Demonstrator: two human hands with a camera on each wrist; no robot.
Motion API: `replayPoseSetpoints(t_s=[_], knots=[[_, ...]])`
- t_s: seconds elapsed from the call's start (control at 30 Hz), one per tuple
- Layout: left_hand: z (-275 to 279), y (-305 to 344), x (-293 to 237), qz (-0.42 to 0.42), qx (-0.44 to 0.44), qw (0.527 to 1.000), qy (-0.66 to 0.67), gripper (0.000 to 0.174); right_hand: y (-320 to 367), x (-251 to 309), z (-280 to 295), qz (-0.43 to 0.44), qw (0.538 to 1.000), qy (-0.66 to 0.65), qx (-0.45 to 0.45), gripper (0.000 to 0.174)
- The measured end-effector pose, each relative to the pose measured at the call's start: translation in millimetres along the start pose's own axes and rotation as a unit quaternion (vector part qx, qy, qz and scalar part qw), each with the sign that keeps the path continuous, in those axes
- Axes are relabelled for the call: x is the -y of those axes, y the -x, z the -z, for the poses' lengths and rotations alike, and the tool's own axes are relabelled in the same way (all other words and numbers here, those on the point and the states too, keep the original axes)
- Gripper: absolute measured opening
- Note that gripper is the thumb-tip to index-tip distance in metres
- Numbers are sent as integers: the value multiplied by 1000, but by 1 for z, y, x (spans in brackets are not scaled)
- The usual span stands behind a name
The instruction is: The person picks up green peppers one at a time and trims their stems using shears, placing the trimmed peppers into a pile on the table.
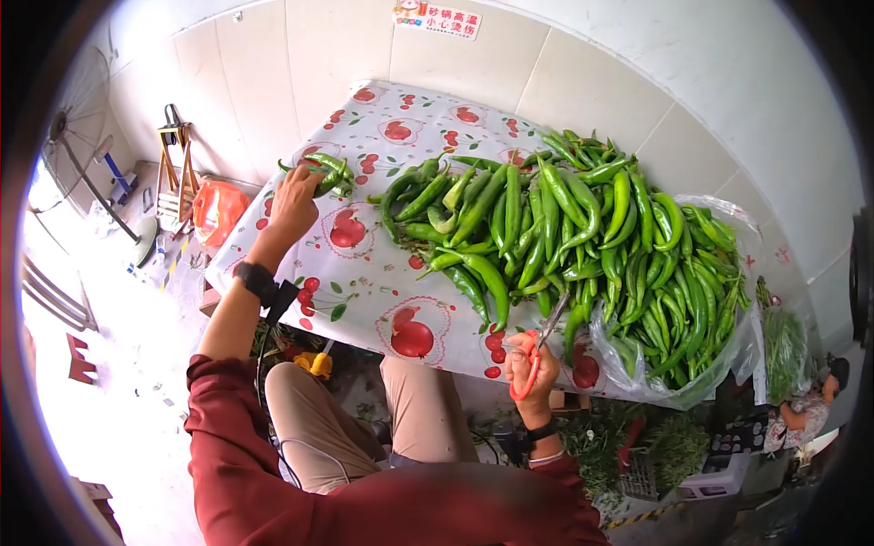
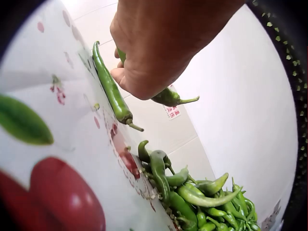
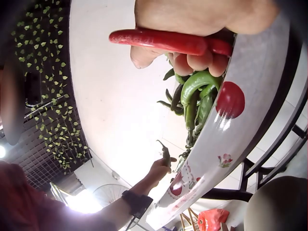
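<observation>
My left hand (image 1: pixel 296 202) grips a green chili pepper (image 2: pixel 168 97) over the left part of the table; the pepper's stem end sticks out past the hand. Beneath it, another long green pepper (image 2: pixel 111 91) lies on the cloth, close to the fingers. Near the table's front edge, my right hand (image 1: pixel 535 371) holds a pair of scissors (image 1: pixel 552 320) by their red handles (image 3: pixel 166 42). The blades point away from me toward a big heap of green peppers (image 1: pixel 546 214) that covers the middle and right of the table.
A white cloth (image 1: pixel 414 282) with red fruit prints covers the table. At the right, a clear plastic bag (image 1: pixel 696 391) lies under part of the heap. An orange bag (image 1: pixel 218 214) and a standing fan (image 1: pixel 62 127) are off to the left. Greens (image 1: pixel 669 446) lie below the right side.
</observation>
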State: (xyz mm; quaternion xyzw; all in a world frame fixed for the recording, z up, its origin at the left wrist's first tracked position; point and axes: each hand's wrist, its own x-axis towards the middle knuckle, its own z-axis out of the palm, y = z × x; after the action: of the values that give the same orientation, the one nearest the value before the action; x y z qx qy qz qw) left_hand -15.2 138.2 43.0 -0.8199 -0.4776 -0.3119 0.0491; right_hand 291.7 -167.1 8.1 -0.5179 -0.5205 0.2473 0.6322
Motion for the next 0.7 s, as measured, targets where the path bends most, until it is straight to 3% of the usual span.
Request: replayPoseSetpoints(t_s=[0.07, 0.13, 0.17, 0.27, 0.3, 0.4, 0.53, 0.7], knots=[[-4, -8, 9, -21, 7, 1000, -7, 49, 0, 2, 1, -12, 1000, 0, 7, 15], [-11, -17, 14, -37, 67, 996, -54, 58, 0, -1, 0, -7, 1000, 2, 0, 16], [-15, -23, 17, -29, 116, 988, -96, 69, 0, -2, 1, -1, 1000, 6, -6, 16], [-23, -37, 18, -13, 161, 977, -140, 73, -1, 1, 0, -6, 1000, -9, -5, 15], [-21, -44, 14, 8, 215, 966, -142, 77, 0, -1, 0, -14, 1000, -22, -4, 14], [-29, -53, 19, -7, 252, 957, -141, 74, 0, -2, 0, -23, 999, -33, -4, 14], [-33, -60, 20, -20, 240, 962, -125, 69, 2, -7, 3, -24, 999, -26, -7, 14], [-28, -64, 18, 18, 255, 964, -66, 56, 3, -18, 6, 14, 999, 47, -5, 15]])
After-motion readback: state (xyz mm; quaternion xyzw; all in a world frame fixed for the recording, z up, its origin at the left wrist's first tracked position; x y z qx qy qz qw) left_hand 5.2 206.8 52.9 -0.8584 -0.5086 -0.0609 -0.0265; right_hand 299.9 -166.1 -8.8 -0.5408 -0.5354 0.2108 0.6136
